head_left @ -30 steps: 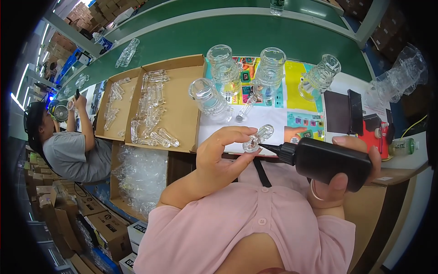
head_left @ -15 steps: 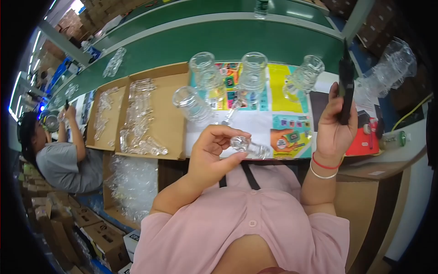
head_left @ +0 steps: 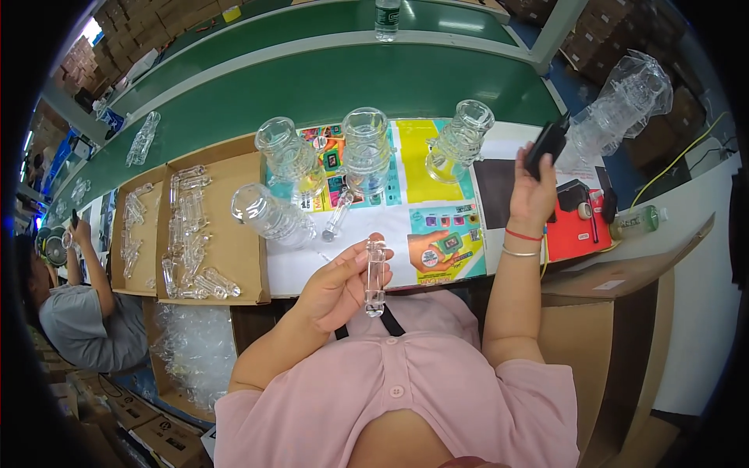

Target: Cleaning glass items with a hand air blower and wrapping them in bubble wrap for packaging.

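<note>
My left hand [head_left: 331, 292] pinches a short clear glass tube [head_left: 375, 285] with thick ends, held upright over the table's near edge. In my right hand [head_left: 533, 201], raised to the right, is a black handheld device [head_left: 547, 147], tilted with its top toward the upper right. Beyond my left hand are clear glass vessels: one [head_left: 367, 148] in the middle, one [head_left: 289, 160] to its left, one leaning [head_left: 460, 144] to the right. Another vessel [head_left: 269, 214] lies tilted nearer me. A small glass piece [head_left: 339, 214] rests on the paper among them.
Left of the paper, a shallow cardboard tray [head_left: 238, 191] holds several small glass tubes. Plastic-wrapped glassware [head_left: 624, 101] stands at the right, near a red booklet [head_left: 573, 234] and a bottle [head_left: 638, 223]. A co-worker [head_left: 90, 320] sits at the far left.
My left hand has turned the glass tube from lying sideways to upright. My right hand has tilted the black device over to the right. The whole view has shifted.
</note>
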